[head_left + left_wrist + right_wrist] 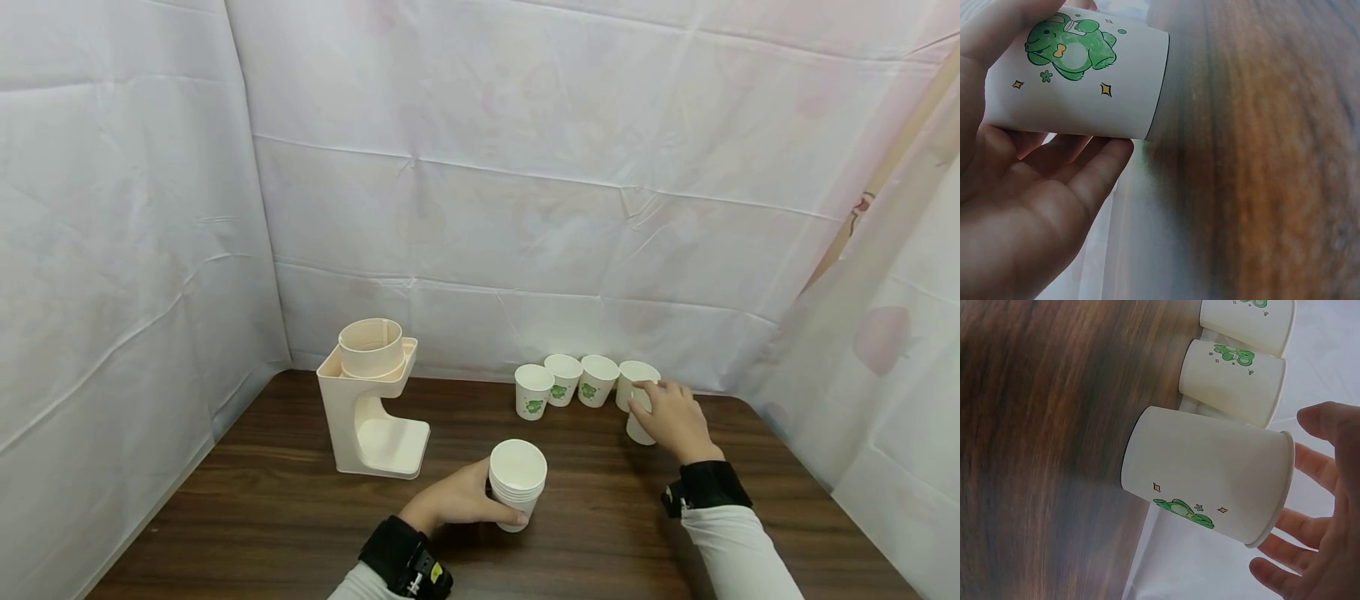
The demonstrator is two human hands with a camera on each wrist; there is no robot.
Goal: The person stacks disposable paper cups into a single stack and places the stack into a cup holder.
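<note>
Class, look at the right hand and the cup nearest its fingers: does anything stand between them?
Nothing visible does. The right hand is around the rim of the nearest cup, with no object in between. The four cups farther back stand outside that gap.

A stand [341, 433], a cylinder [371, 363] in its top, stood near the desk's [247, 517] back left corner. Four cups [597, 392] lined the back edge's right half, a fifth [638, 430] before the rightmost, a stack [517, 479] nearer the front.
</note>
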